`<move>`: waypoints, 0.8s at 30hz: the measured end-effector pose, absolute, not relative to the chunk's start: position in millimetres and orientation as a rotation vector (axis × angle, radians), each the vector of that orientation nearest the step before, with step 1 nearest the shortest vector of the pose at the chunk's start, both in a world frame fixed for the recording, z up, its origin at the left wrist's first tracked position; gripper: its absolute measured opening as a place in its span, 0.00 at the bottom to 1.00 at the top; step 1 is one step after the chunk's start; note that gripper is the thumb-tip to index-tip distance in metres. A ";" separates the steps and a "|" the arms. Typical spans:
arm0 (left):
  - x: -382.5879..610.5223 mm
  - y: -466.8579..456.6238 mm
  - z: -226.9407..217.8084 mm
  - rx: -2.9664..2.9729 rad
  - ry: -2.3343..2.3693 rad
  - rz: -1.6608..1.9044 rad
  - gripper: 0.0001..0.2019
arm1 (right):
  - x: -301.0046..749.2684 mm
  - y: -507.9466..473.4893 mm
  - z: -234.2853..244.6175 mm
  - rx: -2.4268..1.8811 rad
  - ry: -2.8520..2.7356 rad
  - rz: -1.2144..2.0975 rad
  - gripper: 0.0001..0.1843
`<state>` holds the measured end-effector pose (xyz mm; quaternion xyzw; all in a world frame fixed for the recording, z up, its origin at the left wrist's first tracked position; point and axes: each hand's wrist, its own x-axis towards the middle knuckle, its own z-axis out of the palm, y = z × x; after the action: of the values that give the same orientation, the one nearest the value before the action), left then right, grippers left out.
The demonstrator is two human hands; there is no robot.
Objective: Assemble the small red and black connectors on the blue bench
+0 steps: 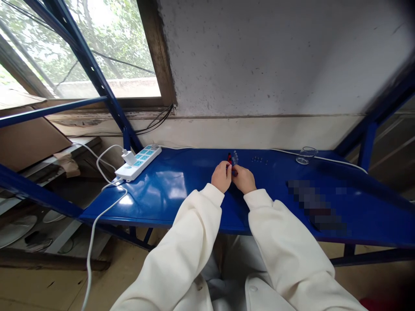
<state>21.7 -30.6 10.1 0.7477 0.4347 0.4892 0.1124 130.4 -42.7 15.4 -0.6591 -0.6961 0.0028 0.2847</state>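
My left hand point(221, 176) and my right hand point(244, 179) meet over the middle of a blue metal shelf point(181, 190). Both are closed in a pinch around a small red and clear part point(232, 159) that sticks up between the fingertips. What the part is I cannot make out. White sleeves cover both arms down to the wrists. A short row of tiny dark pieces point(258, 160) lies on the shelf just right of the hands.
A white power strip point(138, 162) with a plugged-in charger and white cable lies at the shelf's left end. A small clear glass cup point(306, 155) stands at the back right. Blue frame posts rise at both sides. A window and grey wall are behind.
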 end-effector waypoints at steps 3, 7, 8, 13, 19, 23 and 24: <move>21.6 -29.7 9.4 2.198 1.282 1.444 0.09 | 129.2 -43.8 16.5 -1.719 -1.838 0.056 0.10; 20.4 -27.9 8.6 2.191 1.277 1.473 0.09 | 128.5 -44.2 16.5 -1.672 -1.811 0.099 0.10; 19.8 -27.3 8.7 2.195 1.274 1.473 0.09 | 128.5 -44.1 16.3 -1.661 -1.804 0.100 0.10; 12.8 -22.2 10.3 2.134 1.331 1.354 0.06 | 128.6 -43.6 14.8 -1.612 -1.800 0.100 0.11; -3.6 -13.1 9.6 1.905 1.327 1.069 0.09 | 126.3 -42.0 11.5 -1.532 -1.876 0.118 0.08; -22.9 -3.7 15.2 1.963 1.341 1.014 0.13 | 125.5 -42.4 11.5 -1.441 -1.920 0.168 0.09; -30.5 0.4 17.9 1.984 1.390 1.000 0.13 | 125.4 -42.8 11.7 -1.421 -1.918 0.174 0.10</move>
<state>-30.5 0.4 17.9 0.7315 0.5125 0.3688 0.2575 125.4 -42.8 11.7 -0.5525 -0.7461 0.0677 0.3654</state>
